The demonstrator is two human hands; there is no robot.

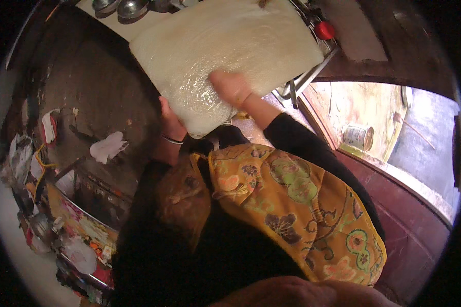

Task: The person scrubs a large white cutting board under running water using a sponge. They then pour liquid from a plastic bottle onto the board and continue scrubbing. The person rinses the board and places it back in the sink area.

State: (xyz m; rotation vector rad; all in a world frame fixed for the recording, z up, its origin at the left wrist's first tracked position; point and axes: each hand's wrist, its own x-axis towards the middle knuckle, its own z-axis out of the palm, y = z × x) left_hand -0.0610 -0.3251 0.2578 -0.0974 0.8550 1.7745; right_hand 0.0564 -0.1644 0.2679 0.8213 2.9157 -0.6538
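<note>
A large pale cutting board lies before me, its surface wet and shiny near the close corner. My left hand grips the board's left edge by that corner, with the thumb up along the side. A thin band circles the left wrist. On the wet patch, my right hand rests against the board's face, bent at the wrist and blurred. Its fingers are partly hidden, so whether anything is under them cannot be told.
Metal ladles or bowls sit beyond the board's far left. A red round thing is off its right corner, by a metal frame. A tin can stands in the bright doorway at right. Cluttered shelving is at lower left.
</note>
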